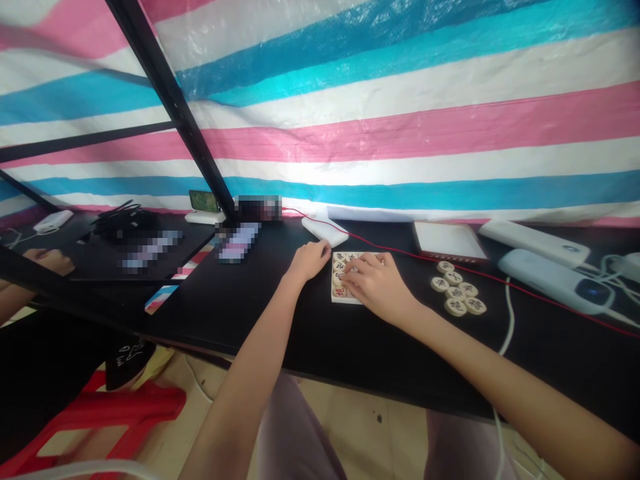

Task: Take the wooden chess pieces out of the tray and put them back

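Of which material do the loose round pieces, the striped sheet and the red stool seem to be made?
Loose round pieces: perhaps plastic or wood, cream and smooth-looking; their even colour leaves it open.
Striped sheet: likely plastic, shiny, since it wrinkles and catches glare.
Red stool: probably moulded plastic, smooth, judging by its uniform colour and rounded edges.

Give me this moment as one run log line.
Left hand: beside white tray | Right hand: over round pieces in tray | Loose pieces: clustered on black table, right of tray
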{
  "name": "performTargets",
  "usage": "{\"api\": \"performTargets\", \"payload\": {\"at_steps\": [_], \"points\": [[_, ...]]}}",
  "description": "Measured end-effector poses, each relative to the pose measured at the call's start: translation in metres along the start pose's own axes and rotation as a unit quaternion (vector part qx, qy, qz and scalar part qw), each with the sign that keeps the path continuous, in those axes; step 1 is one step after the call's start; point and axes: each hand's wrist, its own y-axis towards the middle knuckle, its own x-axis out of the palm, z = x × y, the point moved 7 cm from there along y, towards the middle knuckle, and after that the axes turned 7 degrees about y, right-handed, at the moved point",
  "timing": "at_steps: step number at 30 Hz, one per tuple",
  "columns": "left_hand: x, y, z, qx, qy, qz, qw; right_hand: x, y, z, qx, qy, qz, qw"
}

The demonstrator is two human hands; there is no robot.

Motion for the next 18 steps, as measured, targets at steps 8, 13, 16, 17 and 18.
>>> {"api": "performTargets", "payload": {"at_steps": [8, 13, 16, 17, 18], "points": [[0.0011, 0.0005, -0.0001, 0.01, 0.001, 0.01, 1.0, -0.001, -0.0008, 0.0003, -0.001, 0.006, -0.002, 1.0], [0.0018, 0.0004, -0.001, 0.005, -0.003, 0.004, 1.0, -0.001, -0.0006, 0.0003, -0.001, 0.014, -0.002, 1.0], [0.0021, 0.0006, -0.0011, 0.011, -0.005, 0.01, 1.0, -0.0011, -0.0005, 0.0001, -0.001, 0.012, -0.001, 1.0], [0.0022, 0.0008, -0.0011, 0.013, -0.004, 0.012, 1.0, -0.0012, -0.0005, 0.0, -0.002, 0.011, 0.0, 1.0], [0.0024, 0.0009, -0.0013, 0.013, -0.002, 0.012, 1.0, -0.0014, -0.0007, 0.0, -0.002, 0.01, 0.002, 1.0]]}}
